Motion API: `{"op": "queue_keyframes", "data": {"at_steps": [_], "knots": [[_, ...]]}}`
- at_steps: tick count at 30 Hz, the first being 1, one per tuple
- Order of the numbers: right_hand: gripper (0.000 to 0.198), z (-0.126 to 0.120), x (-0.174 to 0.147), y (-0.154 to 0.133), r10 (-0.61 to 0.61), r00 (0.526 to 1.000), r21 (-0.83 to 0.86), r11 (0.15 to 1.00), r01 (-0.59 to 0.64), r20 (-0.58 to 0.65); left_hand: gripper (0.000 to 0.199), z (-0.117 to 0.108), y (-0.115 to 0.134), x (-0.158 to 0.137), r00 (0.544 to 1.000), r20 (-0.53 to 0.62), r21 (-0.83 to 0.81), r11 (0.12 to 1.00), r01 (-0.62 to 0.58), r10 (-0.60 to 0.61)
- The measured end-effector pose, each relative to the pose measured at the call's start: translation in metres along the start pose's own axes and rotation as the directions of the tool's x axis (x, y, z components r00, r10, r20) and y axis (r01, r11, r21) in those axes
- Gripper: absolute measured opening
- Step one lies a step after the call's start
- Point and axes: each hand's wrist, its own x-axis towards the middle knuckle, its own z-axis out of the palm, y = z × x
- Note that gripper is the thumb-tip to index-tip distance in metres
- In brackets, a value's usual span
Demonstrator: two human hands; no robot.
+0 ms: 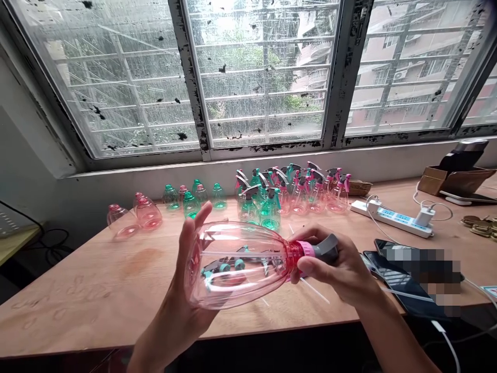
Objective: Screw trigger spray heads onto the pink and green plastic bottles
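Across the centre of the frame, a clear pink bottle (252,280) lay almost level in the air above the wooden table (116,300), its base to the left and its neck to the right. The left hand (180,305) was curved round the base, palm against it, with fingertips rising past its upper edge. The right hand (341,269) was clamped on the neck end, its thumb and fingers closed about the spray head (326,249), which had a pink collar and a grey trigger. A pale tube (240,254) ran lengthwise inside the bottle.

Loose teal-and-grey spray heads (239,264) showed through the bottle's wall, and a white straw (316,291) lay on the table just below the right hand. Behind, at the middle of the frame, stood a cluster of pink and green bottles with spray heads fitted (298,199). Headless green and pink bottles (190,204) stood left of that cluster, with 3 more headless pink bottles (149,215) farther left. Toward the right edge were a white power strip (399,220) and 2 dark phones (406,287).
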Motion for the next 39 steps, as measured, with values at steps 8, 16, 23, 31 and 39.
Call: {"op": "queue_keyframes", "data": {"at_steps": [8, 16, 23, 31, 39], "knots": [[0.029, 0.0003, -0.0003, -0.0005, -0.044, 0.999, -0.143, 0.989, 0.041, -0.016, 0.106, -0.0037, 0.0075, 0.0000, 0.998, 0.043, 0.032, 0.999, 0.036, -0.038], [0.027, 0.0004, 0.0001, 0.0001, -0.044, 0.997, -0.082, 0.996, 0.040, -0.057, 0.114, -0.0011, 0.0042, 0.0002, 0.997, 0.034, -0.027, 0.997, -0.070, 0.071], [0.024, 0.0005, 0.0013, -0.0029, -0.049, 0.995, -0.134, 0.990, 0.037, -0.086, 0.109, -0.0056, 0.0057, 0.0011, 0.997, 0.049, -0.040, 0.998, 0.058, -0.056], [0.024, 0.0012, 0.0004, -0.0026, -0.051, 0.995, -0.151, 0.988, 0.037, -0.091, 0.114, 0.0016, -0.0002, -0.0008, 1.000, 0.021, -0.059, 0.998, 0.000, 0.002], [0.017, 0.0013, -0.0004, -0.0066, -0.128, 0.988, -0.128, 0.985, 0.117, -0.083, 0.105, -0.0006, 0.0016, 0.0035, 0.995, -0.009, -0.061, 0.993, -0.099, 0.098]]}}
